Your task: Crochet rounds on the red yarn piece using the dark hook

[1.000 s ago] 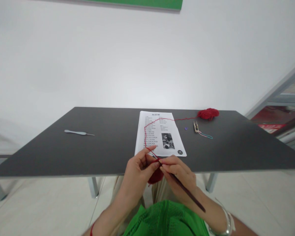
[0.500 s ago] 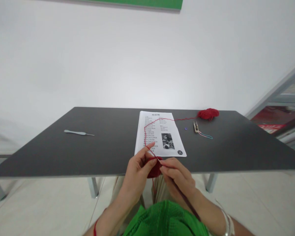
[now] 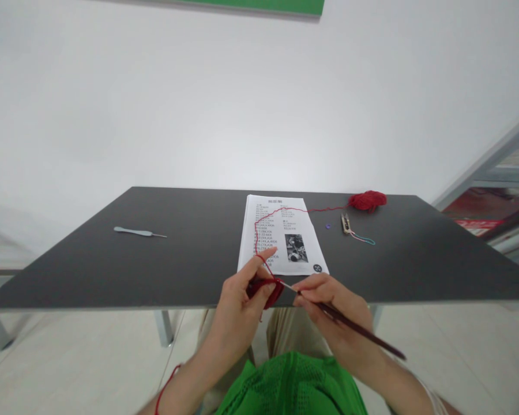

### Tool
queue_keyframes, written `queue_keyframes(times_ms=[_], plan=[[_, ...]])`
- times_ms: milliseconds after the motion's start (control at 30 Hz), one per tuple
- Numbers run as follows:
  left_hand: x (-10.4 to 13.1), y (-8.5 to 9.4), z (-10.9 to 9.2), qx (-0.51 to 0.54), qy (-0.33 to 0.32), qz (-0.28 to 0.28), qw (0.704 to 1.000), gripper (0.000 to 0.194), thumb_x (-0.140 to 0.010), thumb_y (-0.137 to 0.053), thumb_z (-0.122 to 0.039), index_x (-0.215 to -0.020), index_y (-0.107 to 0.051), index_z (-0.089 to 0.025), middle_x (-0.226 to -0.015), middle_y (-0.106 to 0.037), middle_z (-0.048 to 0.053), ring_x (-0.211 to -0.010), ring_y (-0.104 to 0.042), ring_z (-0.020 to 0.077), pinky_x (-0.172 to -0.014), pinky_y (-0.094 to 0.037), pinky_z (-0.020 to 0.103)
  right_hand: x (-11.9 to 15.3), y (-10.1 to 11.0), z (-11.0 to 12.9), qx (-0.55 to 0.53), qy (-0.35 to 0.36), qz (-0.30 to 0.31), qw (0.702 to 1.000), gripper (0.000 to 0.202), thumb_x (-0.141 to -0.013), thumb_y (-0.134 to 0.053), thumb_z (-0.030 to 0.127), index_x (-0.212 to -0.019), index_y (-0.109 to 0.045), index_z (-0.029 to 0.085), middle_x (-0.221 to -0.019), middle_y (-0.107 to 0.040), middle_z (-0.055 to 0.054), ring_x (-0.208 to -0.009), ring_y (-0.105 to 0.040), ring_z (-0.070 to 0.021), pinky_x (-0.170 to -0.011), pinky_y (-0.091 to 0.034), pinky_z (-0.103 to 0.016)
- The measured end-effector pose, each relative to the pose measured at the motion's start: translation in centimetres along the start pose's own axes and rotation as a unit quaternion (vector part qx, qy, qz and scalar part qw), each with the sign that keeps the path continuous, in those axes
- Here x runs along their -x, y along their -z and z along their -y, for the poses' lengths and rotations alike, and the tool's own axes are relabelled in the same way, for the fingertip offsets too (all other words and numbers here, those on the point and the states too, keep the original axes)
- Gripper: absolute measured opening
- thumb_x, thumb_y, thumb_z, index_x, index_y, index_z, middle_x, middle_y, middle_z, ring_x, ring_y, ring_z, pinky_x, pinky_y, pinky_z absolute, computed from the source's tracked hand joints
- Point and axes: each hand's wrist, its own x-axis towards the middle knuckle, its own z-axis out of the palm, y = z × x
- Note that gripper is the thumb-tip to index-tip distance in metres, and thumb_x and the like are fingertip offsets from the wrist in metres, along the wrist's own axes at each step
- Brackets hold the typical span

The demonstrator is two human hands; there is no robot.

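Left hand [image 3: 239,301] pinches curved red crochet [image 3: 278,293], right hand [image 3: 343,311] grips dark-handled hook [image 3: 365,331], near the table [image 3: 190,262]'s front edge, well inside its corners.

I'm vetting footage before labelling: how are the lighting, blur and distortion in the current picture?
Head view: soft light, with a brighter glow on the wall; head view: the red piece in the left hand is too soft to show single stitches, and small print on the paper blurs; head view: the table looks stretched toward its near corners.
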Motion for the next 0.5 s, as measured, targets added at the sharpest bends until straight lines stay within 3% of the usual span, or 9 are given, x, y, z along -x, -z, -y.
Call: queue_keyframes(times_ms=[100,233,367,433,500], plan=[[0.0,0.2,-0.2,-0.017,-0.007,-0.003,1.0,0.042,-0.075,-0.057,-0.007,-0.113,-0.069,-0.021,-0.076,-0.067,0.001,-0.074,-0.059,0.0171,-0.073,-0.043,0.027,-0.2,0.5,0.5,0.038,0.034,0.025,0.998,0.019,-0.079,-0.061,0.002,-0.078,-0.065,0.021,-0.077,-0.07,-0.004,-0.066,-0.067,-0.0144,-0.056,-0.053,-0.023],[-0.1,0.4,-0.3,-0.017,-0.014,0.003,1.0,0.042,-0.075,-0.057,-0.006,-0.112,-0.07,-0.021,-0.076,-0.067,0.001,-0.077,-0.06,0.0166,-0.075,-0.044,0.026,-0.8,0.7,0.1,-0.118,-0.103,-0.019,0.987,0.013,-0.079,-0.065,0.008,-0.075,-0.065,0.02,-0.075,-0.068,-0.001,-0.058,-0.065,-0.0122,-0.054,-0.054,-0.023],[-0.3,0.3,-0.1,0.075,0.02,0.02,0.997,0.046,-0.072,-0.063,-0.007,-0.116,-0.067,-0.021,-0.069,-0.061,-0.004,-0.068,-0.057,0.0131,-0.07,-0.044,0.025,-1.2,-0.1,-0.8,-0.306,-0.233,-0.036,0.922,0.01,-0.078,-0.071,0.017,-0.074,-0.063,0.019,-0.075,-0.067,0.001,-0.055,-0.062,-0.0102,-0.052,-0.055,-0.022],[-0.4,0.0,-0.1,0.137,0.049,0.023,0.989,0.048,-0.07,-0.067,-0.01,-0.116,-0.066,-0.02,-0.066,-0.059,-0.005,-0.064,-0.055,0.0117,-0.066,-0.044,0.024,-1.0,-0.9,-1.1,-0.344,-0.252,-0.041,0.904,0.011,-0.079,-0.071,0.02,-0.074,-0.061,0.019,-0.076,-0.067,0.001,-0.056,-0.062,-0.0095,-0.052,-0.055,-0.021],[-0.3,-0.4,0.0,0.187,0.079,0.022,0.979,0.051,-0.068,-0.071,-0.012,-0.119,-0.065,-0.019,-0.065,-0.059,-0.005,-0.062,-0.055,0.0109,-0.065,-0.044,0.023,-0.4,-1.6,-1.5,-0.327,-0.222,-0.059,0.917,0.009,-0.081,-0.069,0.02,-0.077,-0.061,0.02,-0.079,-0.065,0.001,-0.056,-0.061,-0.0088,-0.051,-0.055,-0.02]])
